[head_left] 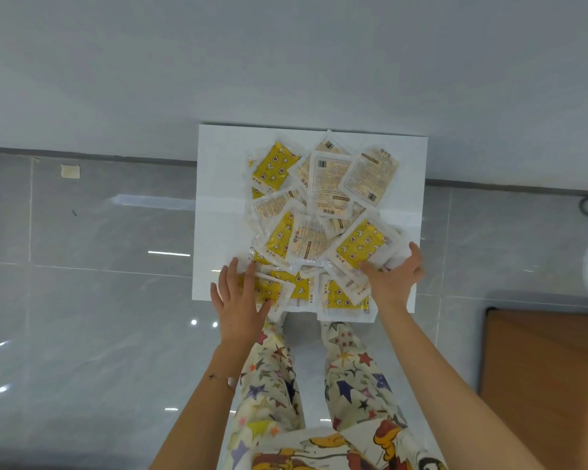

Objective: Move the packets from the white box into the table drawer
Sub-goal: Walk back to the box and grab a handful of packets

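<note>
the packets (314,215) are all heaped in the white box (218,164), which sits on the floor right in front of the person's feet. it's a loose, overlapping pile: some lie yellow side up with little stars and moons, others show their pale printed backs with barcodes. a yellow packet (274,167) lies at the far left of the heap and two pale-backed ones sit at the far side. a couple of packets at the near edge hang out past the rim of the box.

the left hand (241,300) lies flat on a yellow packet (263,290) at the near left corner of the pile, fingers straight and spread, not gripping anything. the right hand (392,276) is at the near right side, thumb resting on top of another yellow packet (362,245) and fingers reaching along the outer edge of the heap. from here i cannot tell whether it actually grips that packet or just rests against it.

the person wears pale trousers (275,385) printed with coloured stars, and a thin bracelet (218,378) on the left wrist. around the box is glossy grey tiled floor (99,300) meeting a white wall (286,62). a brown wooden surface (550,385) shows at the lower right, well apart from the box, and a scrap of tape (70,171) is stuck on the floor by the wall to the left.
</note>
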A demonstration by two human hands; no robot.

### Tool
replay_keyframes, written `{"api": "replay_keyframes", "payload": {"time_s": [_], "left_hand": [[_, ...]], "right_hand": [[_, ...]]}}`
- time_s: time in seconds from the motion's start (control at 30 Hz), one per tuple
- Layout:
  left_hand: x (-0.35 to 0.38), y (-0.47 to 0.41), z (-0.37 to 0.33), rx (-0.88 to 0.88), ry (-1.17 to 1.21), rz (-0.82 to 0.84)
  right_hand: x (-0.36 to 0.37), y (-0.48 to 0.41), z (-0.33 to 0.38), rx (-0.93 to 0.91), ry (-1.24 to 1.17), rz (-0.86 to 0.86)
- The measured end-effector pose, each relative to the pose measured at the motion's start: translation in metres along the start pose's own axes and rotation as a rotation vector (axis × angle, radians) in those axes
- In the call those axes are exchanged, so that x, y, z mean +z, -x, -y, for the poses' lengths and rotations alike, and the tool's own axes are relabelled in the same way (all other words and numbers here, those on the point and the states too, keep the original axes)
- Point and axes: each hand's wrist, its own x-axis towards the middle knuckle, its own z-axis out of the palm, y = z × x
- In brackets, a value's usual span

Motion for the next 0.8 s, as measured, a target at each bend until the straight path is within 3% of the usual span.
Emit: {"api": "replay_keyframes", "payload": {"time_s": [0.17, 0.5, 0.67, 0.8], "left_hand": [[0.001, -0.003, -0.008, -0.003, 0.135, -0.054], [-0.009, -0.006, -0.023, 0.028, 0.265, -0.129], [-0.037, -0.012, -0.028, -0.023, 0.348, 0.004], [-0.057, -0.018, -0.032, -0.222, 0.732, 0.133]], "right_hand": [[-0.005, 0.003, 0.006, 0.118, -0.205, 0.010], [-0.016, -0.004, 0.007, -0.010, -0.045, 0.097], [-0.010, -0.006, 0.012, 0.060, -0.123, 0.276], [-0.004, -0.005, 0.013, 0.080, -0.105, 0.308]]}}
